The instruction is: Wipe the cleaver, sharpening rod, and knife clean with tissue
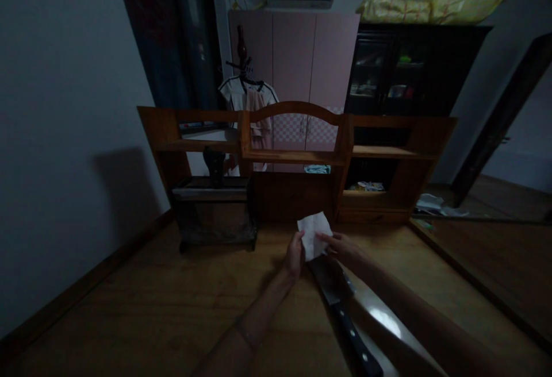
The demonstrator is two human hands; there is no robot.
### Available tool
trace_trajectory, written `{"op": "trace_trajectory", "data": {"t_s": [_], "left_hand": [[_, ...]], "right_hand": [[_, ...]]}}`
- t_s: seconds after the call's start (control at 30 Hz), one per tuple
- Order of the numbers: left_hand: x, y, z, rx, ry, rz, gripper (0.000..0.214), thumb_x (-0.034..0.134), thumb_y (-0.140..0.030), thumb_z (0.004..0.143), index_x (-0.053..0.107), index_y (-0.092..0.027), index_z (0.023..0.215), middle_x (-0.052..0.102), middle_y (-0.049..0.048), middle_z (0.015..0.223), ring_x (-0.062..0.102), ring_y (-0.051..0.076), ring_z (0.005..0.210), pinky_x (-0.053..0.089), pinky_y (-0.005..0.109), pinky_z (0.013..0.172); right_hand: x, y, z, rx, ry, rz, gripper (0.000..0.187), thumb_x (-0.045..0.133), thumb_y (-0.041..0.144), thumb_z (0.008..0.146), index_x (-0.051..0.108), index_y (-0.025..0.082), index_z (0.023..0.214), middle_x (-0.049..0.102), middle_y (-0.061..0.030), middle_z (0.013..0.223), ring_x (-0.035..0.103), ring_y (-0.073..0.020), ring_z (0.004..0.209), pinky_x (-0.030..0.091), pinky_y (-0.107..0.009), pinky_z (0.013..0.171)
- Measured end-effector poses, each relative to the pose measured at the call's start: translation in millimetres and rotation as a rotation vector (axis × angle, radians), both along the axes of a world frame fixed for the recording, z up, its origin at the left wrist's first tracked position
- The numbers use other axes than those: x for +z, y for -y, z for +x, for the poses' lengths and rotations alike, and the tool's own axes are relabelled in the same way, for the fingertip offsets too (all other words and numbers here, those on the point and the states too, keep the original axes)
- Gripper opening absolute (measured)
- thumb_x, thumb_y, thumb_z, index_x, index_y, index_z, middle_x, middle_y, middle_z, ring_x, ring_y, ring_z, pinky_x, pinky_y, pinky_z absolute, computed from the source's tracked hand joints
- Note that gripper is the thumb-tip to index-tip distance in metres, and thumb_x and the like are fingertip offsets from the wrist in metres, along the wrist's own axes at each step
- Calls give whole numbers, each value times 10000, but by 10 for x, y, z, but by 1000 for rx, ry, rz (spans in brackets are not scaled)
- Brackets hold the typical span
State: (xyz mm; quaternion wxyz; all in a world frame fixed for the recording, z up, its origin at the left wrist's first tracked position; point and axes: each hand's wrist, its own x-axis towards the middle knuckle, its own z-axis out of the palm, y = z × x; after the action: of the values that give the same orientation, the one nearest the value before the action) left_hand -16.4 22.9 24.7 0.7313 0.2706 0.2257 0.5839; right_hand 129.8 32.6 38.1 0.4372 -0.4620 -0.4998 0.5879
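A folded white tissue [314, 233] is held up between my two hands over the wooden desk. My left hand [295, 256] pinches its left edge with the thumb in front. From the right, my right hand [340, 246] grips the tissue, fingers pressed on its face. Just below the hands lies a knife [330, 285] with a broad blade and a black riveted handle pointing towards me. It rests on or beside a shiny flat metal surface [388, 322], partly covered by my right forearm; what that is I cannot tell.
A knife block [215, 216] with a black handle sticking out stands at the back left of the desk [207, 302]. Behind runs a wooden shelf unit [297, 158]. A wall [77, 107] bounds the left side; a raised wooden edge [470, 279] runs along the right. The room is dim.
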Motion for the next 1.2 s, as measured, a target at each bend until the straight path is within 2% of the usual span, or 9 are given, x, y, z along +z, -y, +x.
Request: {"op": "trace_trajectory", "data": {"t_s": [0.23,0.37,0.5,0.6,0.7,0.83,0.97,1.1,1.2], "left_hand": [[23,-4,-27,-39,19,110,473,526,-445,840,631,-109,1155,654,119,1170,577,295,1135,418,413,1000],[21,18,-40,-41,-99,229,413,553,-419,858,633,-147,1159,616,97,1241,543,271,1180,397,380,1014],[37,26,-49,13,-251,287,487,718,-327,741,604,-192,1195,629,86,1221,606,260,1078,470,342,906],[39,2,-48,75,-307,263,581,793,-295,642,610,-174,1180,698,91,1057,668,238,904,510,310,792],[21,-39,-61,148,-330,242,528,798,-312,627,643,-142,1102,722,86,908,679,213,766,517,279,700],[-9,-92,-99,199,-325,211,480,790,-326,638,650,-133,1055,719,89,898,677,200,762,508,255,684],[-15,-114,-122,211,-329,175,480,790,-354,635,657,-129,1038,720,95,904,678,199,771,503,253,695],[-8,-93,-130,203,-340,156,487,770,-386,648,660,-150,1059,720,88,920,680,211,780,502,271,698],[-2,-70,-122,180,-357,158,459,745,-384,666,666,-155,1057,717,84,938,676,217,802,498,283,718]], "right_hand": [[266,21,222,45,143,208,374,733,426,696,735,140,938,708,-59,848,607,-163,749,427,-257,652],[388,48,351,102,104,247,394,708,425,731,723,124,985,713,-87,895,630,-224,884,451,-327,818],[437,107,468,155,139,218,414,691,424,751,704,118,1031,713,-96,925,642,-248,909,456,-365,856],[442,133,535,188,159,188,418,692,410,752,683,135,1067,708,-93,961,651,-248,889,479,-368,819],[415,126,587,32,124,237,397,694,390,741,668,164,1067,689,-95,1038,637,-244,953,483,-358,843],[334,111,631,-262,65,292,331,684,384,725,669,172,979,687,-101,1006,639,-247,953,497,-368,844],[252,125,630,-296,29,278,306,682,378,719,657,189,958,682,-87,975,659,-247,870,530,-391,787],[182,105,620,-311,-17,268,268,676,376,737,666,207,945,670,-82,1045,612,-261,1018,535,-378,814],[140,55,595,-239,-55,190,297,660,417,753,681,210,965,658,-79,1114,579,-263,1096,528,-366,844]]}}
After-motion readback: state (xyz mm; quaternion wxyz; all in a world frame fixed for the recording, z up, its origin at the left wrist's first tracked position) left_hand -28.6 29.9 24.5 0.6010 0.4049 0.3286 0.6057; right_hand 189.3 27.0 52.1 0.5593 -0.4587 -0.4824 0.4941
